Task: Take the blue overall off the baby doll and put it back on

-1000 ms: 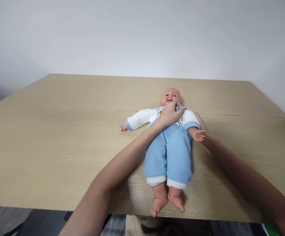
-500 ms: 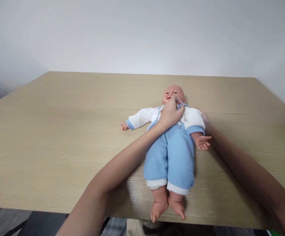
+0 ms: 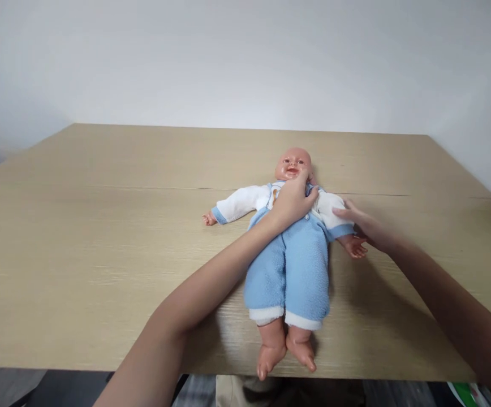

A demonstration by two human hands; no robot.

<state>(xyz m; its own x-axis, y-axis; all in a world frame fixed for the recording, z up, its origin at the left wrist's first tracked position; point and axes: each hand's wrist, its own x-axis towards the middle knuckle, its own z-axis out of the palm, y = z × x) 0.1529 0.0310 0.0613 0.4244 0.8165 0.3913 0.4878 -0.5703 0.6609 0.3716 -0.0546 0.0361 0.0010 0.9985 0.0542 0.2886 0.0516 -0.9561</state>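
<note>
One doll [image 3: 307, 265] lies on the bench [image 3: 122, 254]. Left hand [image 3: 293, 199] clasps its shoulder [image 3: 324, 199]; right hand [image 3: 367, 227] touches its sleeve [image 3: 339, 231], grip unclear.

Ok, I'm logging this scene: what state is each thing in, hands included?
Doll: lying face up, dressed, eyes open
Doll's feet: bare
Left hand: resting on the doll's upper chest, near its chin
Right hand: thumb on the nearby sleeve, other fingers mostly hidden
Table: bearing the doll
</note>
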